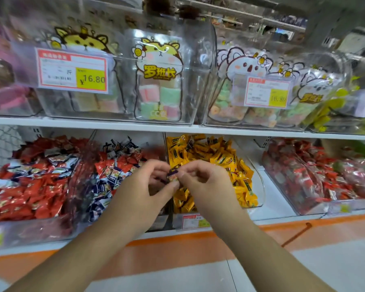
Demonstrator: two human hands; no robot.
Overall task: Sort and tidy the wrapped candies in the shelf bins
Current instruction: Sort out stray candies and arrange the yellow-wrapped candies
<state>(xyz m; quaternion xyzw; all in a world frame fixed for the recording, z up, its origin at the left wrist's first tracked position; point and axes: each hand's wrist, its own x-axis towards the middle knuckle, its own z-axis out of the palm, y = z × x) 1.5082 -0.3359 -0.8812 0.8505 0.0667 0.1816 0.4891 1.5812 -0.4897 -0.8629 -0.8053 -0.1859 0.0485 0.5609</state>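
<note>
Your two bare forearms come up from the bottom of the view and meet over the lower shelf (282, 209), a white board with an orange front strip, set above pale floor tiles. Your left hand (150, 182) and right hand (204, 180) are both pinching one small wrapped candy (173, 175) between fingertips and thumbs; it sits in the air just in front of the yellow candy bin (259, 186), above its front edge. That clear plastic bin holds glossy yellow wrappers, heaped and crinkled. To its left, partly behind your left hand, the mixed bin (105, 175) carries red, white and dark blue wrappers; further left the red bin (30, 186) is piled with red foil packs, some white ones on top. Well to the right another clear bin (314, 182) holds red wrappers. The upper shelf (114, 122) bears tall transparent tubs of pastel marshmallow bags (159, 81) printed with cartoon animals, and a price tag (72, 70) with a yellow panel reading 16.80. The background is blurred.
</note>
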